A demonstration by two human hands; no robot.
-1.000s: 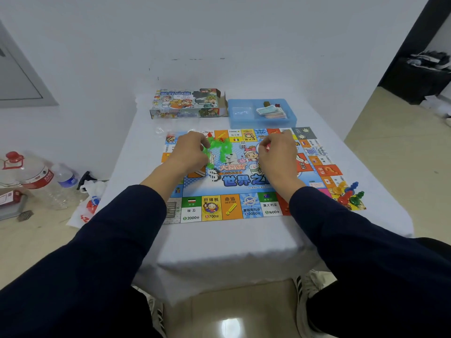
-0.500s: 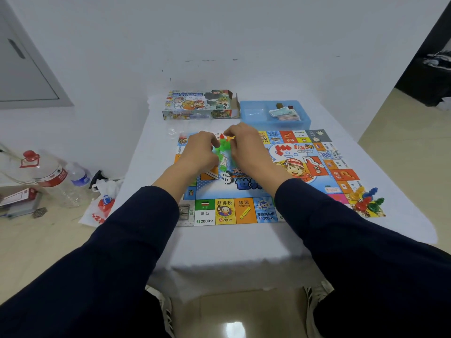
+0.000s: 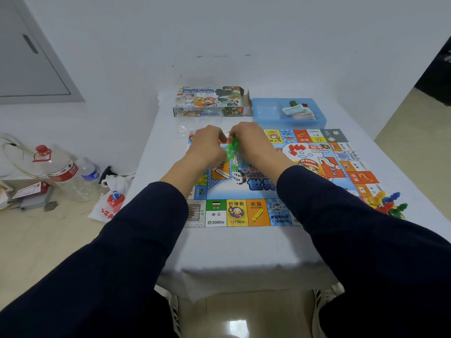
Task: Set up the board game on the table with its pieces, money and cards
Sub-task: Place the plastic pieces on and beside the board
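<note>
Spread flat on the table (image 3: 244,250), with its long side running left to right: the game board (image 3: 246,211), printed words facing the seat. At the far edge, well apart from the hands: the game box (image 3: 210,103) lying on its long face, and beside it the blue tray (image 3: 266,111) with the stack of money (image 3: 297,112) in its right half. At the board's near right corner: a small heap of coloured pawns (image 3: 388,203).

Over the far left part of the board, both hands close together: left hand (image 3: 207,148) and right hand (image 3: 251,142), fingers curled in, pinching a bunch of green pieces (image 3: 231,147) between them, seemingly in a clear bag; too small to tell which way any one piece points.

Probably the step in hand: freeing the green pieces. Best done low over the board's middle, so loose pieces drop on the board and not off the table edge. Gentle pull apart, no jerk; small light plastic scatters easily.
</note>
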